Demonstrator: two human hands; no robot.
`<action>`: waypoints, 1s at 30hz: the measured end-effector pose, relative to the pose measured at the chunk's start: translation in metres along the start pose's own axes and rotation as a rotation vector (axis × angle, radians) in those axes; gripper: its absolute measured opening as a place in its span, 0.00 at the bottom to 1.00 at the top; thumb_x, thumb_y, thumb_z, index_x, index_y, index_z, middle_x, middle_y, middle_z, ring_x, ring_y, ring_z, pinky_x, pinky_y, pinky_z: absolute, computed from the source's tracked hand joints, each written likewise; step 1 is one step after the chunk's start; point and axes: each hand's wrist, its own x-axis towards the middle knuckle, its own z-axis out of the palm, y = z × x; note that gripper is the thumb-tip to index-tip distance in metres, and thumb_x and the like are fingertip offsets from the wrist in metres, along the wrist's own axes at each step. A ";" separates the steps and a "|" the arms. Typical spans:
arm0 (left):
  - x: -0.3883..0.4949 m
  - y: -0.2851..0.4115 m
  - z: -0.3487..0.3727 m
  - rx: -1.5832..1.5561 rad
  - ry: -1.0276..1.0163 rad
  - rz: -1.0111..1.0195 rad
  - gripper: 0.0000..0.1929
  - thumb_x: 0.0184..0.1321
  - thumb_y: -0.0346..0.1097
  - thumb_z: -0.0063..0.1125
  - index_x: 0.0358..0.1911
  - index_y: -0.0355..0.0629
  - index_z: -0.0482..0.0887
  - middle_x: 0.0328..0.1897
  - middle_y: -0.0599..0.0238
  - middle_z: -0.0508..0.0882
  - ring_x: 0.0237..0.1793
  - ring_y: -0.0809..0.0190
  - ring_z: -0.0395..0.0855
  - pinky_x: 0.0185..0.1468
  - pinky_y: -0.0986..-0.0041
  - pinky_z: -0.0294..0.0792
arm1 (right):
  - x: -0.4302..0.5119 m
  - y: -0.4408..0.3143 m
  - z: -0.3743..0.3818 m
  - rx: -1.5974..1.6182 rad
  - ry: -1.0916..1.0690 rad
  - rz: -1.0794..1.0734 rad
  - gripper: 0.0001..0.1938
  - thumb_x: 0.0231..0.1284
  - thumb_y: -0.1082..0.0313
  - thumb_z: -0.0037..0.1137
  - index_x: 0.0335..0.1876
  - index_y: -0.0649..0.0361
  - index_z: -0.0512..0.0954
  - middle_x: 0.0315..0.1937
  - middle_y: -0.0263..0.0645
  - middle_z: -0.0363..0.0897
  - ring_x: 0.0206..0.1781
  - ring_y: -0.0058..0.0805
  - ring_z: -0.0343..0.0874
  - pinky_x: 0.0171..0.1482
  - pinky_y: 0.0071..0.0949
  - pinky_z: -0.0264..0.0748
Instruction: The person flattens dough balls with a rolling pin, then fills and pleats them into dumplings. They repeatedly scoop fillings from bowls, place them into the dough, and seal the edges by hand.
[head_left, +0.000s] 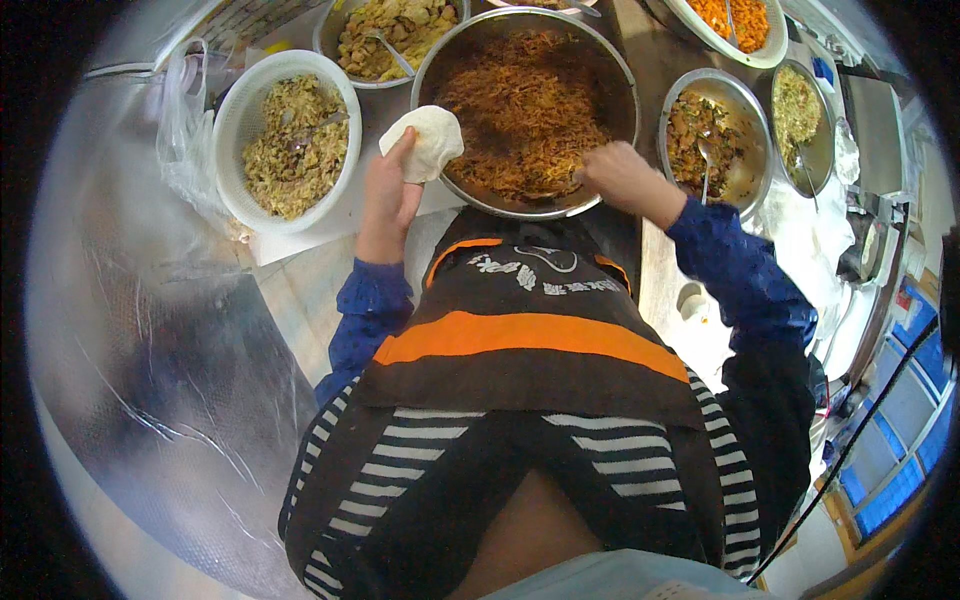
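A round, flat piece of pale dough (424, 142) rests in my left hand (391, 196), with the thumb pressed on its face. It is held at the left front rim of a large metal bowl (525, 212). Shredded reddish-brown filling (525, 112) covers the bottom of that bowl. My right hand (621, 178) is over the bowl's right front rim, its fingers curled around what looks like a metal utensil. Most of the utensil is hidden by the hand and the filling, so its exact kind cannot be made out.
Left stands a white plastic basket (225, 150) of chopped filling; behind it is a metal bowl (324, 45) with a spoon (391, 52). To the right are metal bowls (757, 180) (823, 161) and an orange-filled white basket (780, 37). A plastic bag (184, 142) hangs at left.
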 end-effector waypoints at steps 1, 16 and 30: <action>0.002 -0.002 0.000 0.018 -0.013 -0.004 0.16 0.65 0.33 0.50 0.53 0.30 0.73 0.53 0.54 0.79 0.52 0.56 0.79 0.56 0.65 0.72 | 0.008 0.008 -0.004 -0.094 -0.088 0.005 0.04 0.46 0.70 0.54 0.19 0.55 0.78 0.23 0.39 0.77 0.30 0.39 0.81 0.29 0.36 0.75; 0.067 -0.086 0.058 1.232 -0.462 0.867 0.21 0.61 0.37 0.53 0.55 0.32 0.72 0.59 0.44 0.72 0.62 0.45 0.67 0.64 0.62 0.61 | -0.031 -0.057 0.004 0.888 0.494 0.933 0.12 0.65 0.69 0.41 0.49 0.60 0.74 0.37 0.52 0.79 0.40 0.54 0.78 0.40 0.42 0.76; 0.106 -0.146 0.073 1.267 -0.090 1.052 0.08 0.58 0.35 0.49 0.35 0.37 0.71 0.42 0.51 0.71 0.48 0.47 0.65 0.53 0.56 0.56 | 0.050 -0.045 0.033 0.540 0.237 0.789 0.10 0.53 0.72 0.46 0.35 0.71 0.75 0.25 0.56 0.79 0.33 0.54 0.81 0.37 0.45 0.78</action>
